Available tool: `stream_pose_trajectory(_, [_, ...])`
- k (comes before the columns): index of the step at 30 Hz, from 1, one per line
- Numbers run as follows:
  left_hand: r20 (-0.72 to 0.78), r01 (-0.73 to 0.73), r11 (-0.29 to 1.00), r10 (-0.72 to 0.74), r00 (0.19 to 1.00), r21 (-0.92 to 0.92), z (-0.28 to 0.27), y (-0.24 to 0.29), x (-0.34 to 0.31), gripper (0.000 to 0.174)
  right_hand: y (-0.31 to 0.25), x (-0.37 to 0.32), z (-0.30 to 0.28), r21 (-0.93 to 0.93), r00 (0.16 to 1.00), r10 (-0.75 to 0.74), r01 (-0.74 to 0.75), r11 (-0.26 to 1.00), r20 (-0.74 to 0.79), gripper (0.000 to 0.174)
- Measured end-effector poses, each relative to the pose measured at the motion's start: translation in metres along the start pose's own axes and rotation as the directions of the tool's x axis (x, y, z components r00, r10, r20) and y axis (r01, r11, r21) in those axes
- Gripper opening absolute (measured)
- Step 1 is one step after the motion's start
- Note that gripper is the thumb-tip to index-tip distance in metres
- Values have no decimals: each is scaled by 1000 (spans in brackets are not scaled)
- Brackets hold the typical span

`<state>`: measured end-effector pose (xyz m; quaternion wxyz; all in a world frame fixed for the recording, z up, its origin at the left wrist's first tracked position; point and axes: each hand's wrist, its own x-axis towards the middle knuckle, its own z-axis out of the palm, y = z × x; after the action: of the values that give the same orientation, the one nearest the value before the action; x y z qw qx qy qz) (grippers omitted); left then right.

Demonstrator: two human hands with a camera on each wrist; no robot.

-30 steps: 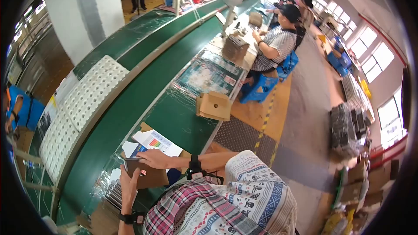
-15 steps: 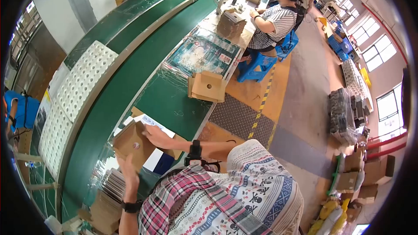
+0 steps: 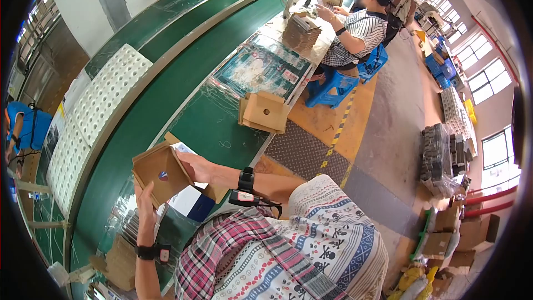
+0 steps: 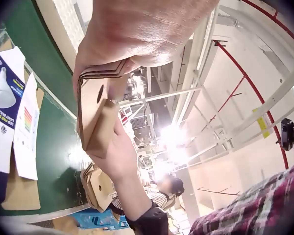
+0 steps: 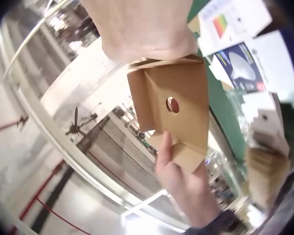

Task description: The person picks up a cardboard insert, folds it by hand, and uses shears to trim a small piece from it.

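Observation:
A brown cardboard tray with folded-up sides and a round hole (image 3: 162, 176) is held up between both hands. At its lower left edge the left hand (image 3: 145, 206) grips it; in the right wrist view that hand's thumb lies inside the tray (image 5: 186, 88). On the opposite side the right hand (image 3: 197, 168) grips the edge. In the left wrist view the cardboard (image 4: 90, 105) shows several layers at its edge. Beneath the hands lie printed white and blue light bulb boxes (image 4: 2, 93), partly hidden by the tray in the head view.
Folded cardboard pieces (image 3: 265, 112) lie farther along the green bench. More flat stacks (image 3: 131, 225) stand beside the left forearm. A green conveyor (image 3: 183, 72) runs past, with white perforated trays (image 3: 111, 86) beyond. A seated person (image 3: 361, 28) works farther up the line.
The cardboard was low and nearly closed from view, then turned to show its inside; it now sits slightly farther left, with raised sides. The left hand, spread half a second ago, now grips its edge.

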<state>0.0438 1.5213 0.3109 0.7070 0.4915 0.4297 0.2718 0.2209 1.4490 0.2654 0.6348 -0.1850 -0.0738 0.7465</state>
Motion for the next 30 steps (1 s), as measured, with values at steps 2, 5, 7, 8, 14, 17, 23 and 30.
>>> stream_pose_trajectory(2, [68, 7, 999, -10, 998, 53, 4, -5, 0, 60, 5, 10, -28, -92, 1000, -19, 19, 996, 5, 38])
stream_pose_trajectory(5, [149, -150, 949, 111, 982, 278, 20, -29, -3, 65, 10, 9, -32, -227, 982, -64, 22, 974, -180, 37])
stream_pose_trajectory(7, [174, -40, 960, -9, 985, 276, 34, -20, -4, 62, 8, 0, -29, -313, 964, -74, -11, 950, -257, 36])
stream_pose_trajectory(8, [199, -45, 969, -4, 980, 244, 34, -23, 2, 60, 0, -6, -21, -321, 967, -84, 3, 947, -241, 38])
stream_pose_trajectory(14, [286, 95, 988, -127, 950, 122, 27, -36, 31, 47, -15, -26, -55, -772, 818, -494, 100, 627, -295, 38])
stream_pose_trajectory(17, [426, 170, 967, -238, 873, 191, 46, -40, 38, 47, -24, -41, -76, -867, 717, -637, 93, 489, -282, 28])
stream_pose_trajectory(23, [502, 133, 979, -194, 843, 155, 72, -40, 65, 51, -96, -117, -158, -803, 318, -787, 114, 585, -528, 16])
stream_pose_trajectory(30, [443, 116, 945, -249, 861, 306, 136, -85, 141, 50, -160, -164, -250, -929, 63, -950, -238, 284, -306, 20])
